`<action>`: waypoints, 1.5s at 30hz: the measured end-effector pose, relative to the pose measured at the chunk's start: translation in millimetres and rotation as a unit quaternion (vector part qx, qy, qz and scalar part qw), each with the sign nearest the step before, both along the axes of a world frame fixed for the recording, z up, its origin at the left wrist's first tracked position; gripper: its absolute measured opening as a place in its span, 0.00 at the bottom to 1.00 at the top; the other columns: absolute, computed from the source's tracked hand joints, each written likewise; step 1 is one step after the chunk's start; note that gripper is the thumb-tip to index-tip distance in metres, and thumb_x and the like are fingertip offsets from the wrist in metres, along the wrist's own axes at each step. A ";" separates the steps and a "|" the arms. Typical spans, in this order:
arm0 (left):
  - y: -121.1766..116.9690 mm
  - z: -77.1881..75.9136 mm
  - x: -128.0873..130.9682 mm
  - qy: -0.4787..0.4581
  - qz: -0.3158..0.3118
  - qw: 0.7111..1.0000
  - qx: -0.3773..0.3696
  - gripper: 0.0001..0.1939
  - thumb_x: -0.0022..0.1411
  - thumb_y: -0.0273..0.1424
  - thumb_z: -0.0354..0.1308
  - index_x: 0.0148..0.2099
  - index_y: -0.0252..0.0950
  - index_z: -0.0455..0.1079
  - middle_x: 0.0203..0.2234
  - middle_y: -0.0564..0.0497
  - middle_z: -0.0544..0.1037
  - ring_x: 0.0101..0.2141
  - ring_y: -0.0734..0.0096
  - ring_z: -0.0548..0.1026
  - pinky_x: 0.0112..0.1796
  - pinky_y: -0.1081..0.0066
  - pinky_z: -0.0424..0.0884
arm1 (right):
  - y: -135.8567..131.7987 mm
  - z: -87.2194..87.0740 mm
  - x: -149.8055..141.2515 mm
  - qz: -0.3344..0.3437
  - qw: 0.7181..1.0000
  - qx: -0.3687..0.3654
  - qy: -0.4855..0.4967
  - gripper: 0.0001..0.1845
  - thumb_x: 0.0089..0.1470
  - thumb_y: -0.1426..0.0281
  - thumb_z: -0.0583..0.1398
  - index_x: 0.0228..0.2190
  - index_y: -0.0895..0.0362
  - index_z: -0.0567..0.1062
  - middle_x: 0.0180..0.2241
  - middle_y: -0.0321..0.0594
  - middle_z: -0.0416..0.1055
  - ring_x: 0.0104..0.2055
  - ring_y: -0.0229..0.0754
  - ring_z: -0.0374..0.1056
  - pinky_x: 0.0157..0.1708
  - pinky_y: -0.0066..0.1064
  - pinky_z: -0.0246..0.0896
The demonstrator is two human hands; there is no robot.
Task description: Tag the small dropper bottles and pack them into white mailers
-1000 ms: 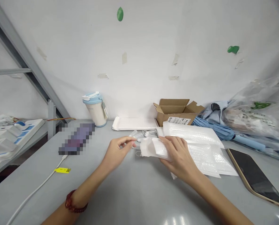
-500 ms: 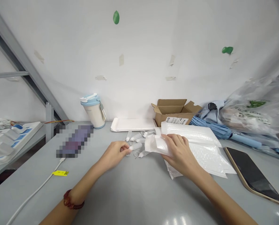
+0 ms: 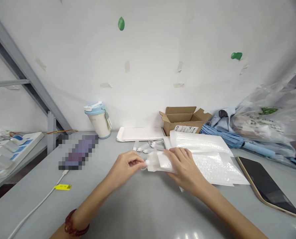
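My right hand [image 3: 184, 166] grips a small white bubble-wrap pouch [image 3: 159, 163] with its open mouth turned left. My left hand [image 3: 126, 165] is pinched shut on a small clear plastic piece with a wire ring, held right at the pouch's mouth. More of these small clear pieces [image 3: 146, 146] lie loose on the grey table [image 3: 138, 212] just behind my hands. A stack of white bubble pouches [image 3: 207, 156] lies under and to the right of my right hand.
An open cardboard box [image 3: 184, 120] and a flat white envelope stack [image 3: 140, 133] stand at the back. A blue-lidded cup [image 3: 98, 119] is at back left. A tablet [image 3: 268, 186] lies right, with a blue umbrella [image 3: 239, 141] and plastic bags behind. A white cable [image 3: 35, 207] runs left.
My left hand picked a clear piece from the table and brought it right to the pouch's mouth. My right hand lowered the pouch and shifted it left toward it.
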State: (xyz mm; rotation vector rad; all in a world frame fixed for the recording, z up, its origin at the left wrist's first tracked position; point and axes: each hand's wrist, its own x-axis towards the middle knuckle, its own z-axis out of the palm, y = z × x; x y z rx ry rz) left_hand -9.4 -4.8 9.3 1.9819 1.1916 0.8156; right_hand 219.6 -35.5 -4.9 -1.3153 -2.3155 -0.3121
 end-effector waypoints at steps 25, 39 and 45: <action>-7.1 -5.4 6.1 -0.045 0.026 0.999 0.013 0.15 0.52 0.33 0.60 0.43 0.37 0.66 0.36 0.50 0.72 0.35 0.69 0.69 0.32 0.74 0.66 | -12.9 9.0 -8.9 0.066 0.996 -0.021 0.063 0.24 0.45 0.77 0.56 0.47 0.59 0.64 0.41 0.47 0.65 0.43 0.49 0.59 0.44 0.43 0.50; -19.4 -21.5 34.8 -0.205 -0.022 0.958 -0.198 0.09 0.50 0.27 0.56 0.22 0.34 0.59 0.17 0.59 0.59 0.22 0.79 0.57 0.23 0.77 0.55 | -23.9 4.7 -21.2 0.130 0.991 0.019 -0.033 0.33 0.46 0.79 0.53 0.55 0.60 0.59 0.52 0.55 0.60 0.55 0.55 0.53 0.51 0.54 0.45; -14.3 -9.7 28.4 -0.258 0.055 0.929 -0.260 0.08 0.48 0.31 0.61 0.27 0.31 0.67 0.20 0.55 0.68 0.23 0.76 0.65 0.24 0.77 0.60 | -10.3 -6.6 -13.6 0.054 0.990 0.122 -0.052 0.25 0.55 0.84 0.47 0.52 0.57 0.63 0.52 0.53 0.63 0.56 0.51 0.55 0.50 0.52 0.48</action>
